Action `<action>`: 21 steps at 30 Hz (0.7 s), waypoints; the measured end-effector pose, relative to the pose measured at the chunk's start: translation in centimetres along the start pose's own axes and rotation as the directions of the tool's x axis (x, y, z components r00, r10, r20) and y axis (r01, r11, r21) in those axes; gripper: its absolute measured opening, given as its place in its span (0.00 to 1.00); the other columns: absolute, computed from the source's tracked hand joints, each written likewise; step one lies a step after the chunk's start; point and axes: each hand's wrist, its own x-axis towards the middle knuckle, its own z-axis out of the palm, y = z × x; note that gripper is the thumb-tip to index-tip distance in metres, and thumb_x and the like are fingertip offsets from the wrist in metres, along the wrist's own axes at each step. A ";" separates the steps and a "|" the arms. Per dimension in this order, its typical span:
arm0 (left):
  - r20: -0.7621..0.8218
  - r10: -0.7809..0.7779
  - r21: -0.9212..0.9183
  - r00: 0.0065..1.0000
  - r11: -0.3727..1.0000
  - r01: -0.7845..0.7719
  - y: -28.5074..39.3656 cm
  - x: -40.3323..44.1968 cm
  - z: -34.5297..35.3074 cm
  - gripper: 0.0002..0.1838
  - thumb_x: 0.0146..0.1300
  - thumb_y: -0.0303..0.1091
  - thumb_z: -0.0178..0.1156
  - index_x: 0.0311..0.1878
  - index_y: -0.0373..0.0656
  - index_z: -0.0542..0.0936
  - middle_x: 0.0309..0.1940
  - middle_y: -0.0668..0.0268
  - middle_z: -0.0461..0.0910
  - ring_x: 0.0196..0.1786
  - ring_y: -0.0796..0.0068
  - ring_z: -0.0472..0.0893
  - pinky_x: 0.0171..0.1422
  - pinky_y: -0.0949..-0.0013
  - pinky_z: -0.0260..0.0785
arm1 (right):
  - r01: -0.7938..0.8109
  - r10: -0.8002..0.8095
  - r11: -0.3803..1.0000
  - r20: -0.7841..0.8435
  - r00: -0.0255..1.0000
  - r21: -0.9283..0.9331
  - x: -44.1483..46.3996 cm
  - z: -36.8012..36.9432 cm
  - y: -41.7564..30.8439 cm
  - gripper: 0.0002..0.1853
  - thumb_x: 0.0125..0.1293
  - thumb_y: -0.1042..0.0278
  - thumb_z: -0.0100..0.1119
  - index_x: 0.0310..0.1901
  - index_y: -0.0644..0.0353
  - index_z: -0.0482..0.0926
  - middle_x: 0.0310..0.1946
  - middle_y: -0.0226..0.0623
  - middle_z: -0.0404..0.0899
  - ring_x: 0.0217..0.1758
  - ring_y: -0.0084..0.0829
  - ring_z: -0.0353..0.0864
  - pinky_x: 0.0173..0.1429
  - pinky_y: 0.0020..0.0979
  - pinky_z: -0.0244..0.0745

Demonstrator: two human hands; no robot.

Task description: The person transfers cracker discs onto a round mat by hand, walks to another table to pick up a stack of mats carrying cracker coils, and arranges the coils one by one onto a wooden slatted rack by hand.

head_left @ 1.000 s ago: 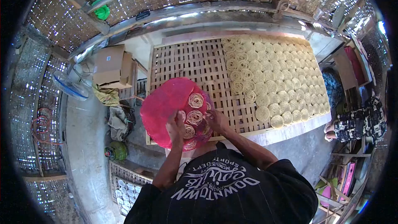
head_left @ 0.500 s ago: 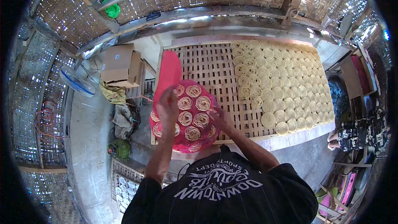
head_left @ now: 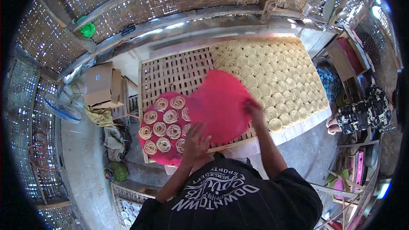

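My right hand (head_left: 254, 111) grips the right edge of a round red sheet (head_left: 219, 106), which is spread out over part of the slatted rack (head_left: 177, 71). Beside it on the left lies another red sheet (head_left: 154, 156) bearing several pale coiled noodle nests (head_left: 159, 128). My left hand (head_left: 196, 141) rests with fingers spread where the two sheets meet, near the front edge. Rows of yellowish round nests (head_left: 272, 79) cover the right part of the rack; the raised sheet hides a few of them.
Cardboard boxes (head_left: 99, 84) stand left of the rack, with a fan (head_left: 63, 108) farther left. A green jug (head_left: 116, 172) is on the floor. Another person (head_left: 364, 113) is at the far right. A second rack (head_left: 128, 206) holds pale rounds at the lower left.
A plain red sheet has swung from the left over to the right with my right hand on it. My left hand has moved to the sheets' front. The view has shifted.
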 end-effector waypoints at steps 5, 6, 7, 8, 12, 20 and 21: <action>-0.293 -0.198 0.163 0.935 0.954 0.253 -6.4 -1.3 -0.6 0.27 0.57 0.33 0.67 0.61 0.38 0.75 0.58 0.50 0.76 0.63 0.49 0.72 0.68 0.53 0.63 | 0.184 -0.097 0.964 -0.391 0.915 0.191 2.3 -17.8 -0.4 0.10 0.69 0.64 0.54 0.46 0.56 0.81 0.34 0.27 0.79 0.32 0.22 0.76 0.36 0.24 0.71; -0.302 -0.221 0.181 0.927 0.942 0.283 -7.0 -0.9 -1.1 0.26 0.57 0.33 0.66 0.60 0.38 0.76 0.57 0.51 0.76 0.62 0.50 0.73 0.68 0.53 0.64 | 0.227 -0.122 0.940 -0.372 0.920 0.254 2.4 -21.3 0.7 0.10 0.70 0.64 0.53 0.47 0.56 0.80 0.35 0.28 0.80 0.33 0.22 0.76 0.35 0.25 0.71; -0.309 -0.241 0.199 0.920 0.930 0.310 -7.5 0.0 -1.8 0.26 0.57 0.32 0.66 0.59 0.38 0.76 0.56 0.51 0.77 0.61 0.50 0.74 0.67 0.53 0.64 | 0.277 -0.080 0.904 -0.506 0.859 0.326 2.3 -22.2 0.9 0.11 0.69 0.65 0.54 0.47 0.59 0.80 0.36 0.30 0.80 0.35 0.25 0.77 0.36 0.29 0.73; -0.314 -0.257 0.215 0.914 0.918 0.332 -8.1 0.8 -2.2 0.25 0.57 0.32 0.66 0.58 0.38 0.76 0.55 0.51 0.78 0.60 0.51 0.74 0.66 0.53 0.65 | 0.337 -0.024 0.860 -0.627 0.779 0.384 2.3 -22.4 0.9 0.11 0.68 0.66 0.55 0.47 0.62 0.79 0.36 0.31 0.80 0.37 0.27 0.78 0.37 0.33 0.75; -0.183 -0.281 0.404 0.942 0.852 0.333 -11.6 4.1 -0.2 0.21 0.53 0.40 0.70 0.48 0.40 0.82 0.44 0.54 0.78 0.52 0.52 0.76 0.59 0.53 0.69 | 0.249 0.041 0.944 -0.824 0.565 0.217 2.0 -21.4 1.1 0.17 0.65 0.65 0.61 0.51 0.66 0.76 0.42 0.39 0.80 0.43 0.37 0.80 0.45 0.42 0.78; -0.173 -0.428 0.378 0.887 0.802 0.461 -11.5 7.6 2.2 0.17 0.48 0.38 0.71 0.38 0.39 0.81 0.44 0.53 0.77 0.50 0.49 0.76 0.52 0.51 0.72 | -0.631 -0.468 0.580 -0.845 0.259 -0.515 -0.3 -15.0 3.1 0.50 0.58 0.36 0.63 0.73 0.59 0.53 0.73 0.49 0.52 0.66 0.52 0.69 0.64 0.59 0.64; -0.161 -0.455 0.357 0.876 0.800 0.482 -12.0 8.1 2.7 0.16 0.48 0.36 0.70 0.38 0.39 0.81 0.43 0.52 0.78 0.50 0.49 0.77 0.51 0.50 0.72 | -0.607 -0.566 0.519 -0.774 0.284 -0.602 -0.5 -12.5 3.2 0.49 0.58 0.40 0.64 0.73 0.59 0.54 0.73 0.50 0.55 0.66 0.51 0.69 0.65 0.57 0.64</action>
